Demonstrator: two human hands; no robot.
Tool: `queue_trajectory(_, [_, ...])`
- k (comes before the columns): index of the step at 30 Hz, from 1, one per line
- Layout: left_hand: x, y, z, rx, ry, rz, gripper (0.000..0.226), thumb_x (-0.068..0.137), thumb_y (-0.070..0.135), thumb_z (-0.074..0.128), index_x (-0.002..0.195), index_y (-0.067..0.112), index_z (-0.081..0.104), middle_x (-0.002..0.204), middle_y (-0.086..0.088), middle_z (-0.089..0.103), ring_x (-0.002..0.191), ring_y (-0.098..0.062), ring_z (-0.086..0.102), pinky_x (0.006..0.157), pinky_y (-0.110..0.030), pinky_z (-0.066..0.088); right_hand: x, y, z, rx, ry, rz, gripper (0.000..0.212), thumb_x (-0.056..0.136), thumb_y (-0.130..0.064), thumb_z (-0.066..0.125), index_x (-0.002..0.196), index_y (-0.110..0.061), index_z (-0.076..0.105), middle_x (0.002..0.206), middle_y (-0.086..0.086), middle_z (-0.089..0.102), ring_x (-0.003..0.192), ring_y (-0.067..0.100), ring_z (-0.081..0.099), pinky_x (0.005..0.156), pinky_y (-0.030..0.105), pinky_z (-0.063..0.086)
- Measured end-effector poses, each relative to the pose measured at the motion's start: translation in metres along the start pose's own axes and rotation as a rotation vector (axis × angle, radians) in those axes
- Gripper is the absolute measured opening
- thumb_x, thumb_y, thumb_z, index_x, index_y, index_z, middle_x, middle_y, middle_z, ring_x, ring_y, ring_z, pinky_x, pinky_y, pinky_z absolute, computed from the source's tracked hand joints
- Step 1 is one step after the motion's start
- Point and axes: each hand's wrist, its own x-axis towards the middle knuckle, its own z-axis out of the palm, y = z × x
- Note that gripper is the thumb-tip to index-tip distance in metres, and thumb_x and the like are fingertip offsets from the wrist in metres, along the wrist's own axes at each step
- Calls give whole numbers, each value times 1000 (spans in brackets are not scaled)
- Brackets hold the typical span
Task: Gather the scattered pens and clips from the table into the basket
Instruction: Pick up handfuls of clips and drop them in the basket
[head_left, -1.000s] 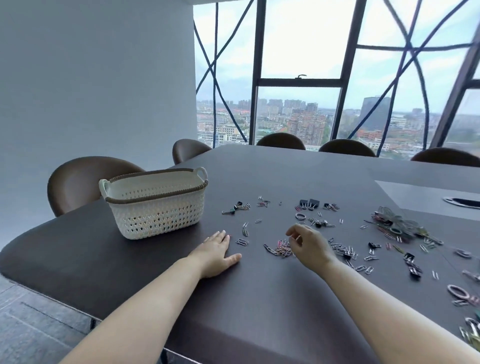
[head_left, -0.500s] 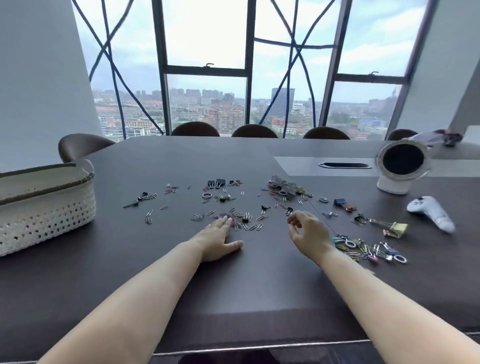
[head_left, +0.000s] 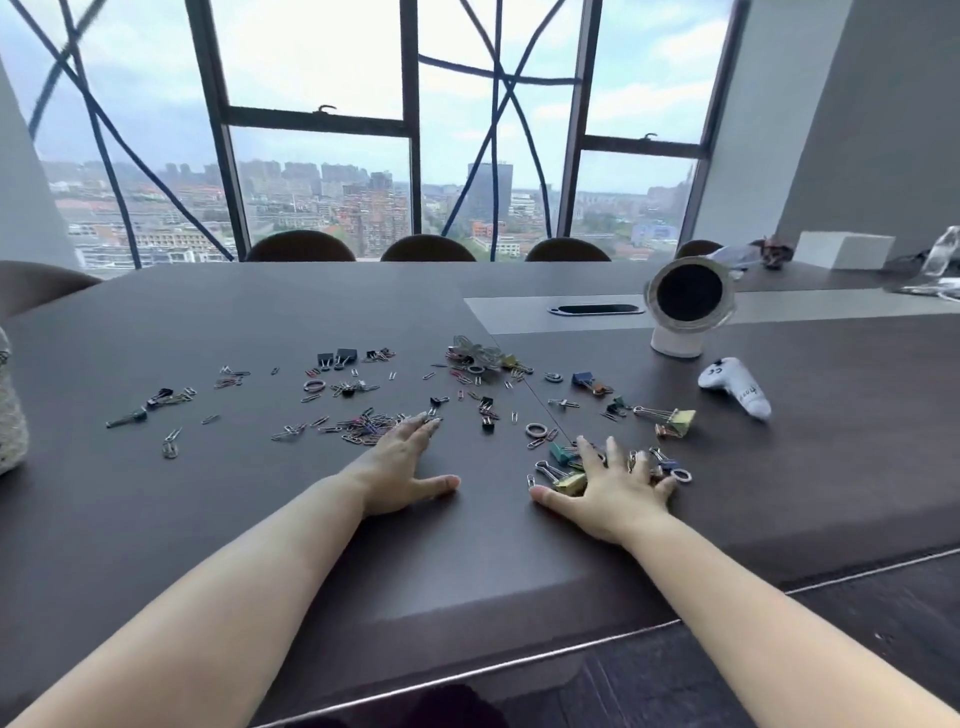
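**Right hand (head_left: 610, 491) brought down on binder clips (head_left: 563, 467)**

Held curled above the table (head_left: 260, 519) half a second earlier, the right hand is now spread flat, fingers straight, pressed over a cluster of coloured binder clips. The left hand (head_left: 402, 467) is laid open on the table, its fingertips touching a heap of paper clips (head_left: 358, 428). Loose clips (head_left: 345, 387) are scattered beyond both hands. The basket (head_left: 10, 415) is seen well left of the left hand, cut off by the frame's edge. A white fan (head_left: 675, 343) and controller (head_left: 735, 387) are set beyond the right hand.
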Motion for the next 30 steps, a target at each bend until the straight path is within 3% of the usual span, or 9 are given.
queue_trajectory(6, [14,-4,-3,156,-19,-205,92,76,75,39,147,32,-1,157,5,-12,142,-19,-22,109,-59,-11,38,-30,-1,-9,2,-104,99,67,-85,34,146,-34,4,159,4,-1,144,37,-5,116,55,-1])
queue_trajectory(15, [57,-29,-13,156,-25,-382,92,69,83,36,144,44,0,157,4,-10,143,-32,-14,109,-65,0,106,-59,-3,35,-1,-153,96,64,-86,37,144,-43,4,158,2,-1,144,37,-6,114,56,-2])
queue_trajectory(18, [78,-36,-12,151,6,-376,86,72,80,37,144,44,6,158,3,1,145,-28,-7,110,-63,2,131,-70,-1,8,18,-247,85,70,-82,36,143,-45,12,158,-1,8,145,31,3,115,52,4])
queue_trajectory(22, [91,-43,-12,183,127,-253,61,82,67,40,136,40,36,148,2,31,139,-22,22,112,-47,19,156,-92,-3,17,83,-432,56,83,-65,41,135,-45,36,149,-3,33,138,25,24,112,43,19])
queue_trajectory(25, [89,-47,-9,117,209,-177,39,86,57,45,117,36,53,126,-1,46,125,-22,38,104,-38,34,164,-103,-2,10,135,-515,40,87,-56,43,124,-43,49,135,-3,44,128,23,35,108,40,27])
queue_trajectory(30, [84,-41,-9,135,298,-160,30,89,49,46,98,22,55,108,-2,55,103,-24,56,80,-31,43,162,-108,6,-1,257,-607,30,90,-43,45,115,-32,58,118,0,54,115,24,45,98,35,39])
